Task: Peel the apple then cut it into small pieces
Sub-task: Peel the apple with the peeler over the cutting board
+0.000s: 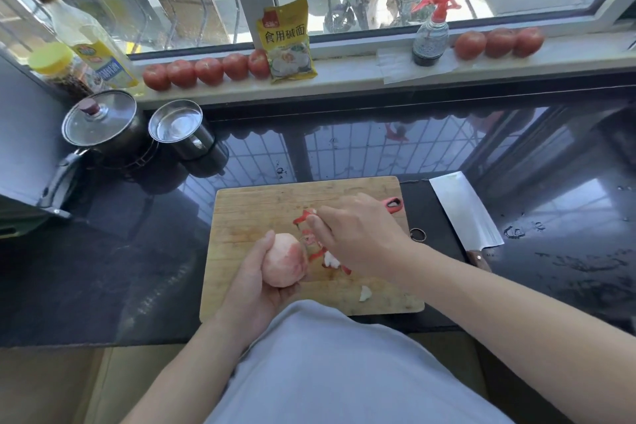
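Nearest, left hand [256, 280] cupping apple [285, 260] over cutting board [261, 203], nearly all peeled, faint red patch left. Right hand [358, 234] gripping red peeler [393, 204]. Cleaver [464, 212] untouched beside board; cutting not begun, apparently.

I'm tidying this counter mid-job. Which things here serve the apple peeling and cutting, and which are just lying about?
In use:
apple, gripped by the left hand
peeler in the right hand
cutting board
cleaver, for cutting
peel strips

Lying about:
tomatoes
yellow packet
spray bottle
oil bottle
lidded pot
steel cup
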The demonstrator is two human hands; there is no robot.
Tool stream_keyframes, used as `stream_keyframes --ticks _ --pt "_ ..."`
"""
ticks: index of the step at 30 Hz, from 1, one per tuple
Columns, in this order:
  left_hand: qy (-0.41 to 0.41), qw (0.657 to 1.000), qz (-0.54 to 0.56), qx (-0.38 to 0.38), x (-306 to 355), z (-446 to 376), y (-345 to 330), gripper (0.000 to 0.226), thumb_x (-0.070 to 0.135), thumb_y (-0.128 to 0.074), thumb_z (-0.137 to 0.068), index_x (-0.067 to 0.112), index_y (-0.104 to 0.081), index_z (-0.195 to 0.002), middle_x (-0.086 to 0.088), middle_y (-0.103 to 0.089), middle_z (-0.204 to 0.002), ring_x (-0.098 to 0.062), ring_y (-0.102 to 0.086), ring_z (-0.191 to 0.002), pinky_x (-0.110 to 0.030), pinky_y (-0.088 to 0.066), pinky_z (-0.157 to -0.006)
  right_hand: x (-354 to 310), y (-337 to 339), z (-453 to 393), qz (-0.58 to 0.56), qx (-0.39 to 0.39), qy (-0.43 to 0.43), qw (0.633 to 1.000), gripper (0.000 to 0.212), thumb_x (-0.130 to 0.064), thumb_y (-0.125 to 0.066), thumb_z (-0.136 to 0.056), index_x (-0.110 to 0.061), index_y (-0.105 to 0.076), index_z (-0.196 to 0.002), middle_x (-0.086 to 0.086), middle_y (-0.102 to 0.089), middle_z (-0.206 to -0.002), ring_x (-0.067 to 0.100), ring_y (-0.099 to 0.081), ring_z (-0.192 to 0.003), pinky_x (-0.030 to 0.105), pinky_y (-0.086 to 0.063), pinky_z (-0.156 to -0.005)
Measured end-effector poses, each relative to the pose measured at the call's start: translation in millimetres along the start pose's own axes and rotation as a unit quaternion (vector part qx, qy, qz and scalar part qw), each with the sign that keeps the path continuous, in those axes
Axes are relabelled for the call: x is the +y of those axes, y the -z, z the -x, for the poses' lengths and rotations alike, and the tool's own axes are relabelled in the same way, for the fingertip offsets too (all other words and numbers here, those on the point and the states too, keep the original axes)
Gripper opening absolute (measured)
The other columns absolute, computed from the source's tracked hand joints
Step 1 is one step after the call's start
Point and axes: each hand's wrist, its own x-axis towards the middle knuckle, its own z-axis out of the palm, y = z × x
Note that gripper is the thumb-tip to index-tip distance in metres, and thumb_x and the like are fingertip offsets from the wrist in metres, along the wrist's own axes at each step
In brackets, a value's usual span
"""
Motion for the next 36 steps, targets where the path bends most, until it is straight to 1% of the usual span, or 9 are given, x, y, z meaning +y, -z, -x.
stream_keyframes --ticks 5,8,13,16,19,22,26,31,36 --pt "-0.026 0.997 -0.069 0.011 3.6 0.7 -4.3 0.046 0.051 -0.053 -0.098 0.013 -0.075 -0.111 -0.013 -0.070 -0.100 -0.024 -0.063 -0.085 -0.038 -0.049 -0.074 -24.8 -8.4 3.2 0.056 0.055 0.070 0.994 0.028 -0.019 -0.074 -0.081 -0.019 -0.054 -0.061 -0.004 -0.055 -0.056 0.024 -0.054 -0.049 0.034 -0.044 -0.049" --pt "-0.023 0.997 -0.061 0.044 2.1 2.3 -3.2 0.052 0.049 -0.057 -0.096 0.006 -0.066 -0.125 -0.014 -0.072 -0.101 -0.026 -0.065 -0.085 -0.036 -0.051 -0.068 -3.5 -22.1 6.6 0.084 0.010 0.035 0.996 0.022 -0.025 -0.065 -0.089 -0.018 -0.061 -0.069 -0.003 -0.058 -0.059 0.025 -0.056 -0.054 0.037 -0.047 -0.057" --pt "0.045 0.999 -0.002 0.016 4.1 9.3 1.6 0.043 0.048 -0.056 -0.097 0.007 -0.069 -0.104 -0.017 -0.071 -0.088 -0.033 -0.067 -0.072 -0.031 -0.049 -0.050 52.4 -42.5 14.5 0.160 -0.112 -0.076 0.978 0.034 -0.028 -0.050 -0.099 -0.024 -0.056 -0.065 0.001 -0.066 -0.069 0.029 -0.064 -0.070 0.039 -0.046 -0.069" --pt "0.043 0.999 0.002 0.002 3.9 7.4 5.2 0.051 0.052 -0.056 -0.094 0.006 -0.078 -0.090 -0.020 -0.069 -0.088 -0.036 -0.066 -0.070 -0.034 -0.049 -0.052 55.4 -41.4 15.3 0.168 -0.136 -0.084 0.973 0.036 -0.031 -0.045 -0.101 -0.025 -0.058 -0.068 -0.004 -0.064 -0.069 0.025 -0.061 -0.069 0.038 -0.046 -0.069" --pt "0.044 0.999 0.013 0.003 4.2 6.9 3.7 0.051 0.054 -0.061 -0.086 0.008 -0.082 -0.080 -0.021 -0.069 -0.090 -0.036 -0.067 -0.071 -0.040 -0.047 -0.068 42.5 -30.9 12.9 0.118 -0.099 -0.063 0.986 0.041 -0.028 -0.052 -0.100 -0.024 -0.041 -0.061 -0.003 -0.057 -0.060 0.024 -0.052 -0.059 0.036 -0.045 -0.063" --pt "0.067 0.997 0.034 -0.004 5.9 7.1 2.9 0.054 0.056 -0.061 -0.086 0.006 -0.080 -0.092 -0.021 -0.069 -0.097 -0.038 -0.067 -0.076 -0.035 -0.051 -0.054 28.4 -16.5 4.3 -0.033 -0.100 -0.106 0.989 0.051 -0.038 -0.033 -0.106 -0.016 -0.042 -0.061 0.001 -0.056 -0.060 0.024 -0.051 -0.062 0.033 -0.029 -0.063" --pt "0.101 0.991 0.081 -0.018 9.0 5.2 5.7 0.056 0.058 -0.056 -0.094 0.007 -0.080 -0.087 -0.017 -0.069 -0.094 -0.040 -0.068 -0.080 -0.030 -0.054 -0.045 14.2 4.2 -2.3 -0.139 -0.082 -0.155 0.975 0.054 -0.041 -0.030 -0.106 -0.018 -0.041 -0.058 -0.001 -0.051 -0.057 0.018 -0.049 -0.059 0.036 -0.030 -0.054" --pt "0.067 0.998 0.010 -0.010 7.9 1.6 2.5 0.053 0.056 -0.054 -0.094 0.013 -0.083 -0.082 -0.014 -0.070 -0.092 -0.036 -0.066 -0.080 -0.033 -0.048 -0.057 -17.6 18.8 -3.3 -0.093 -0.093 -0.055 0.990 0.048 -0.041 -0.038 -0.103 -0.020 -0.054 -0.064 -0.003 -0.059 -0.061 0.019 -0.052 -0.059 0.037 -0.040 -0.066" --pt "0.042 0.999 -0.015 0.007 8.6 -4.1 1.4 0.046 0.056 -0.058 -0.093 0.017 -0.082 -0.091 -0.017 -0.071 -0.099 -0.034 -0.068 -0.082 -0.046 -0.045 -0.084 -28.8 -1.3 -3.2 0.030 0.027 0.075 0.996 0.028 -0.022 -0.075 -0.081 -0.020 -0.058 -0.058 -0.001 -0.058 -0.055 0.028 -0.056 -0.050 0.031 -0.044 -0.049"
